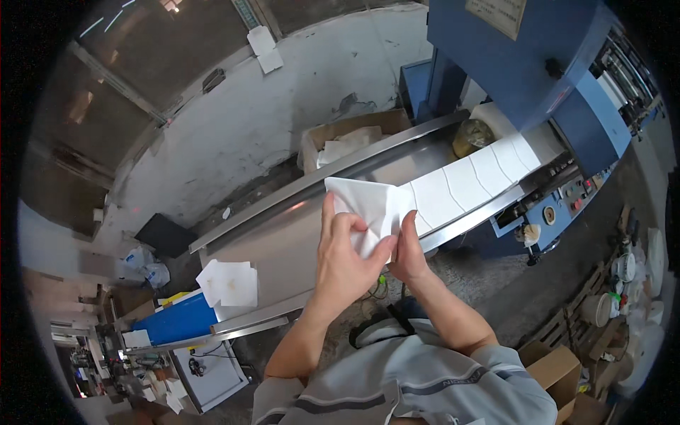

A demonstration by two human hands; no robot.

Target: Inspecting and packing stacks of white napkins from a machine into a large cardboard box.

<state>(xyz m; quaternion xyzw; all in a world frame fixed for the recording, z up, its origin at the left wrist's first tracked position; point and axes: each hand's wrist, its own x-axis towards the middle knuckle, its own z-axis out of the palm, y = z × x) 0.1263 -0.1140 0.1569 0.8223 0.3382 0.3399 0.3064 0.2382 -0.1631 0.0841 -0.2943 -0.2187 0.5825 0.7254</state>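
Note:
In front of me, above the metal conveyor trough (273,244), both hands hold a folded white paper piece (358,198); whether it is one layer or several I cannot tell. My left hand (343,258) has its fingers bent over the paper's face, thumb reaching toward the right edge. Along that right edge, my right hand (409,256) grips with the thumb up and the other fingers mostly hidden. Just beyond to the right, a row of overlapping white paper pieces (464,180) lies along the trough up to a blue machine (506,64).
A few loose white papers (230,285) lie at the trough's left end, beside a blue belt (173,322). A jar-like container (472,138) stands in the trough near the machine. Behind the far rail is a cardboard box (354,134); another open box (559,372) is at lower right.

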